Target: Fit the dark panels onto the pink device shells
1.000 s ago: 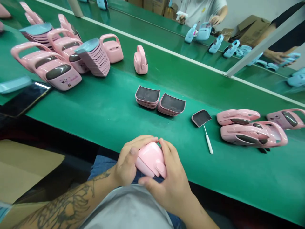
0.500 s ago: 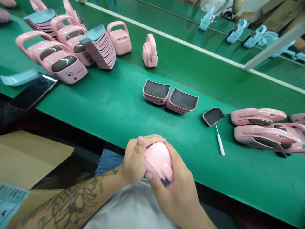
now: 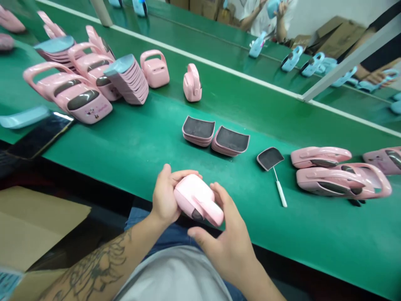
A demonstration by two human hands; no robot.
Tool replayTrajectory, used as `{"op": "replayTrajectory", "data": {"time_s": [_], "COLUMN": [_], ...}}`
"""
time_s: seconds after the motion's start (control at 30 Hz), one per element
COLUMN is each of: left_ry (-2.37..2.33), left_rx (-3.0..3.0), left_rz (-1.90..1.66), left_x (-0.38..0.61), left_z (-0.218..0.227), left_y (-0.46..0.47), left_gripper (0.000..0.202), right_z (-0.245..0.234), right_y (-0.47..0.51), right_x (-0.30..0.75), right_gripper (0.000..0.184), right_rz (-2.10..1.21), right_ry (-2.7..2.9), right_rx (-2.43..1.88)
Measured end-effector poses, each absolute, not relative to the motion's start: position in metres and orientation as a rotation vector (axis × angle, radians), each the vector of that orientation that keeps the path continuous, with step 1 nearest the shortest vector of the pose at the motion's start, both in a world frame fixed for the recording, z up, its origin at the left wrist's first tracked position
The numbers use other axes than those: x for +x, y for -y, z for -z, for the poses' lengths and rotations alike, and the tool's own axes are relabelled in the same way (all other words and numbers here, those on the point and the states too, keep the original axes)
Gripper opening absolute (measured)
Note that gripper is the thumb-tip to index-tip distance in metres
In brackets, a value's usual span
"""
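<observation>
Between my left hand [image 3: 164, 196] and my right hand [image 3: 227, 246] I hold a pink plastic case [image 3: 197, 198], with a small dark patch showing on its near side. My left fingers curl around its left end. The fingertips of my right hand press its right end. Just beyond my hands, on the green conveyor belt [image 3: 150, 142], lie stacked pink-rimmed trays with dark pads [image 3: 199, 131]. A single dark pad on a white stick [image 3: 270, 159] lies to the right of my right hand, out of reach of my fingers.
Large pink handled cases [image 3: 83, 102] and a stack of pink shells [image 3: 127, 79] stand at the left of the belt, with more cases [image 3: 322, 179] at the right. A phone [image 3: 40, 136] lies at the belt's left edge. A cardboard sheet [image 3: 31, 221] sits below it. A co-worker [image 3: 266, 16] handles blue items across a second belt.
My hands have loosened and moved apart. The pink case has turned in them, and its dark patch now shows. The view has shifted slightly.
</observation>
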State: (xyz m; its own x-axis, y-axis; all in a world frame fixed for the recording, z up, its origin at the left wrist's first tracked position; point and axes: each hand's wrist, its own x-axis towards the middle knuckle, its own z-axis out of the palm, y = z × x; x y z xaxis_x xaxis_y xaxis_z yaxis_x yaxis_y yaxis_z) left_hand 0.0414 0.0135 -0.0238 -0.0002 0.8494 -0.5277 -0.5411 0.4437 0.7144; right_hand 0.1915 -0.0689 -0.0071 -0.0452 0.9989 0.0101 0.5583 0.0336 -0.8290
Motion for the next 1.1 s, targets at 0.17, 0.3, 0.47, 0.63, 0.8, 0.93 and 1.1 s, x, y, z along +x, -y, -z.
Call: {"op": "replayTrajectory", "data": {"time_s": [0.17,0.3,0.47,0.63,0.8,0.93,1.1], "left_ry": [-1.044,-0.972,-0.958,-1.012,-1.013,-1.056,-1.497], "left_rx": [-0.046,-0.176,-0.177,-0.1,0.246,0.903,1.216], "left_rz": [-1.067,-1.024,-1.012,-1.033,-1.06,-1.354,-1.862], "left_x": [0.042,0.045,0.05,0.054,0.068,0.055,0.006], "left_z": [0.013,0.007,0.005,0.012,0.014,0.015,0.048], "left_y": [-0.026,-0.02,-0.013,-0.004,-0.013,-0.07,-0.153], "left_gripper": [0.06,0.052,0.04,0.039,0.048,0.045,0.037], "right_z": [0.041,0.049,0.04,0.042,0.042,0.009,-0.024], "right_y": [0.077,0.075,0.069,0.076,0.068,-0.001,-0.135], "right_x": [0.189,0.178,0.179,0.184,0.208,0.254,0.307], "right_gripper": [0.085,0.092,0.082,0.077,0.083,0.063,0.049], "right_rz": [-0.851,-0.709,-0.665,-0.662,-0.625,-0.601,-0.456], "right_ry": [1.533,1.518,1.534,1.519,1.355,1.173,0.909], "right_rx": [-1.489,-1.428,-1.367,-1.417,-1.58,-1.496,-1.609]}}
